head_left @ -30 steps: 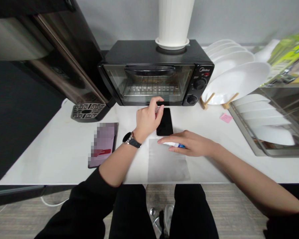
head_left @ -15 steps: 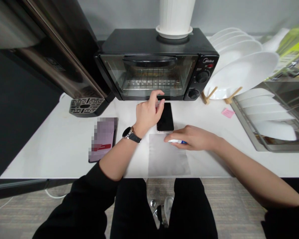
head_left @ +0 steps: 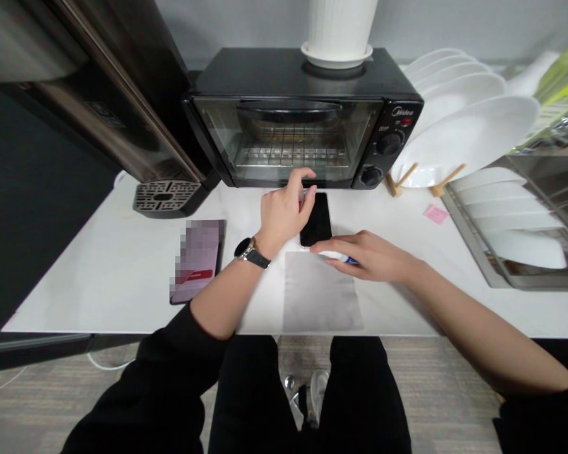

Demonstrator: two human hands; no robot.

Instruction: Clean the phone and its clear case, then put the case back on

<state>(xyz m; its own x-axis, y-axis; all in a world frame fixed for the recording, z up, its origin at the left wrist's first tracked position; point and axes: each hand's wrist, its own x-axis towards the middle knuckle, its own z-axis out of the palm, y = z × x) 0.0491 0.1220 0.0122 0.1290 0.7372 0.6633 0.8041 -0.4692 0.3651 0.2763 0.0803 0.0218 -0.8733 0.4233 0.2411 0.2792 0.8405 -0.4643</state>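
Note:
A phone with a dark screen (head_left: 317,221) lies face up on the white counter in front of the toaster oven. My left hand (head_left: 286,214), with a watch (head_left: 250,252) at the wrist, is at the phone's left edge. Its index finger and thumb are bent apart, and a small pale, see-through thing (head_left: 303,195) shows behind the thumb, in the curled fingers. My right hand (head_left: 376,255) is closed around a small white bottle with a blue label (head_left: 336,255), mostly hidden, by the phone's near end. A thin grey cloth (head_left: 319,296) lies flat below.
Behind stands a black toaster oven (head_left: 293,72) carrying a white pot (head_left: 341,28). A second phone (head_left: 199,261) lies left, near a drink dispenser's drip tray (head_left: 168,197). To the right are white plates (head_left: 473,135) in a wooden rack, a pink note (head_left: 436,214) and a dish basin (head_left: 485,265).
My right hand has moved slightly forward with the bottle, its fingertips now at the phone's near edge. My left hand keeps nearly the same pose. The view has shifted a little.

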